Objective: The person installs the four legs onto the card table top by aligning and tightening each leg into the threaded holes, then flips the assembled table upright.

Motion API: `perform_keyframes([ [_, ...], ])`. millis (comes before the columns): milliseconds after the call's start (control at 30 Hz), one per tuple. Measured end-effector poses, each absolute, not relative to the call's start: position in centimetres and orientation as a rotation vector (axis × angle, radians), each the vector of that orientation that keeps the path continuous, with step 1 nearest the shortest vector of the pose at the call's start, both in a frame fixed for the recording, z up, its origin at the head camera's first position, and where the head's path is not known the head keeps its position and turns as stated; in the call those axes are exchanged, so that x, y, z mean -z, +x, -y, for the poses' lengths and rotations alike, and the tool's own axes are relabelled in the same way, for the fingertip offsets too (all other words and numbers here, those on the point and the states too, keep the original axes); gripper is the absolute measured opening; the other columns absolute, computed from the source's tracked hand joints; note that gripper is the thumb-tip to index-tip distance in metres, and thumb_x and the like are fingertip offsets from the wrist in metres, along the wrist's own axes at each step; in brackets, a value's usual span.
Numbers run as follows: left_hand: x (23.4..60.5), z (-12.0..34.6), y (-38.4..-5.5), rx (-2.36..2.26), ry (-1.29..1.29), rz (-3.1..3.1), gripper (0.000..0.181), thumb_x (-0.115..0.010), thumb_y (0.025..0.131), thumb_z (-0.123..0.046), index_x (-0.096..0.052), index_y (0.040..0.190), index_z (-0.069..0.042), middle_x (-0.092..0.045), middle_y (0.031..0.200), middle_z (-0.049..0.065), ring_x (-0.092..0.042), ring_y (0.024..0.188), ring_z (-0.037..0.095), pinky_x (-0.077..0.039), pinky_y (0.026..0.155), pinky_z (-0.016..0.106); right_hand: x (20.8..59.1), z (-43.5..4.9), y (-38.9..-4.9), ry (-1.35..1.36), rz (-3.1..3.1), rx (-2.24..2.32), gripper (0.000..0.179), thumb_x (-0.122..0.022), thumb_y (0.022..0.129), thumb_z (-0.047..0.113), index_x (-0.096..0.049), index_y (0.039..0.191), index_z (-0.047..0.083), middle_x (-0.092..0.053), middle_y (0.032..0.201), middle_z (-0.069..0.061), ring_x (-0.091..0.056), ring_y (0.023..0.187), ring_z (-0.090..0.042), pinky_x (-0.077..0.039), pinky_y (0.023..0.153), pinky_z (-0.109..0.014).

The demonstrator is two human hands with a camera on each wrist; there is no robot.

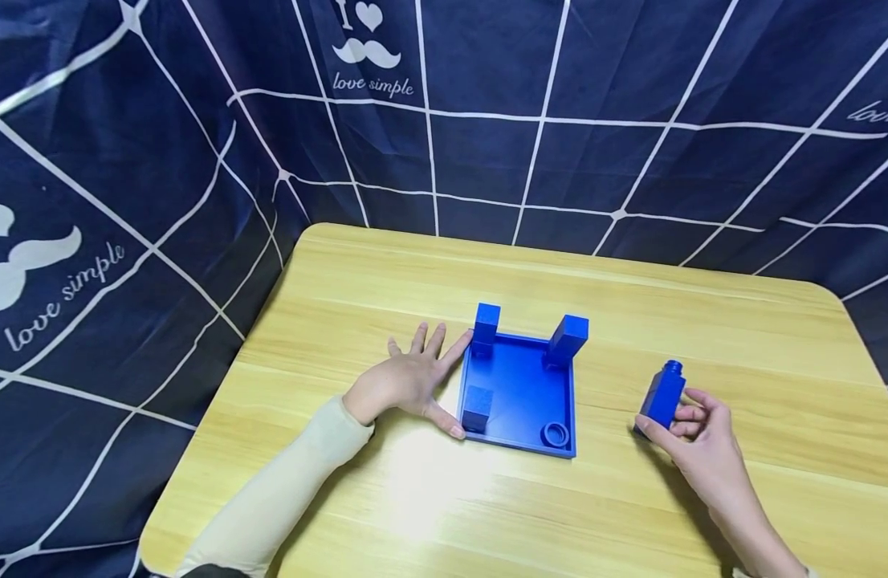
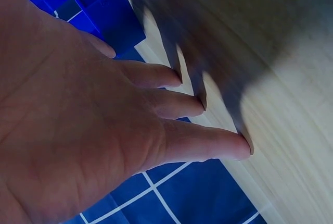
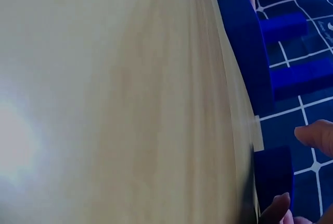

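From the head view: a blue tray [image 1: 519,401] lies on the pale wooden table [image 1: 343,498], with a far-left post [image 1: 486,325], a far-right post [image 1: 568,339] and a shorter-looking near-left post [image 1: 477,409] at three of its corners; a round blue ring [image 1: 556,434] sits in the fourth, near-right corner; the left hand [image 1: 409,381] lies at the tray's left side, fingers spread apart, forefinger at the far-left corner, thumb at the near-left one; the right hand [image 1: 707,445], well apart to the right of the tray, pinches a loose post [image 1: 663,397], tilted, its threaded neck [image 1: 673,367] upward; whether its base touches the table I cannot tell; patterned navy cloth [image 1: 502,48] hangs behind.

From the left wrist: palm and separated fingers, some tips down at the wood; part of the blue tray assembly beyond, upper left.

From the right wrist: the loose post low at the right, fingertips beside it; the grip is partly cut off; the tray shows above, posts jutting rightward.
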State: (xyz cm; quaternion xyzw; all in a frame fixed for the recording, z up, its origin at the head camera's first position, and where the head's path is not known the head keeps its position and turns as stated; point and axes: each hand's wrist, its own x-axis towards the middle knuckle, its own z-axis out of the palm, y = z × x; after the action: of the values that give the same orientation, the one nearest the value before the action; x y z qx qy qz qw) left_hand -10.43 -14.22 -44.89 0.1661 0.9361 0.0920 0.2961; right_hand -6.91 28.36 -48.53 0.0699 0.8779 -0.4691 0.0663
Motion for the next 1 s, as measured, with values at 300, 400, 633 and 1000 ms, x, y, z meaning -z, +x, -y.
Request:
perform_keyframes([
  [300, 44.8, 14.2, -10.4, -0.233, 0.440, -2.485, 0.155, -0.082, 0.069, -0.086, 0.024, 0.171, -0.036, 0.015, 0.179, 0.021, 0.015, 0.162, 0.048, -0.009, 0.115, 0.087, 48.5, -28.6, -8.1, 0.103, -2.697, 1.308, 0.102, -0.086, 0.097, 0.020, -0.015, 0.162, -0.016, -0.051, 0.117, -0.018, -0.054, 0.080, -0.001, -0.048, 0.066, -0.014],
  [400, 44.9, 14.2, -10.4, -0.227, 0.443, -2.485, 0.155, -0.082, 0.069, -0.086, 0.024, 0.171, -0.036, 0.015, 0.179, 0.021, 0.015, 0.162, 0.048, -0.009, 0.115, 0.087, 48.4, -28.8, -8.1, 0.055, -2.712, 1.253, 0.094, -0.081, 0.099, 0.019, -0.020, 0.160, -0.018, -0.053, 0.118, -0.021, -0.053, 0.082, -0.001, -0.049, 0.066, -0.016],
  [633, 44.8, 14.3, -10.2, -0.221, 0.447, -2.495, 0.155, -0.082, 0.070, -0.086, 0.022, 0.172, -0.034, 0.012, 0.180, 0.022, 0.013, 0.162, 0.049, -0.011, 0.115, 0.087, 48.4, -29.6, -7.8, -0.001, -2.737, 1.170, 0.077, -0.078, 0.101, 0.021, -0.034, 0.153, -0.015, -0.056, 0.118, -0.020, -0.052, 0.087, -0.003, -0.048, 0.068, -0.016],
  [1000, 44.8, 14.1, -10.2, -0.211, 0.456, -2.493, 0.155, -0.082, 0.070, -0.086, 0.022, 0.172, -0.034, 0.013, 0.179, 0.022, 0.013, 0.162, 0.048, -0.011, 0.115, 0.087, 48.0, -31.0, -8.8, -0.074, -2.790, 0.954, 0.056, -0.079, 0.102, 0.028, -0.055, 0.137, -0.009, -0.070, 0.110, -0.020, -0.060, 0.090, -0.019, -0.043, 0.069, -0.026],
])
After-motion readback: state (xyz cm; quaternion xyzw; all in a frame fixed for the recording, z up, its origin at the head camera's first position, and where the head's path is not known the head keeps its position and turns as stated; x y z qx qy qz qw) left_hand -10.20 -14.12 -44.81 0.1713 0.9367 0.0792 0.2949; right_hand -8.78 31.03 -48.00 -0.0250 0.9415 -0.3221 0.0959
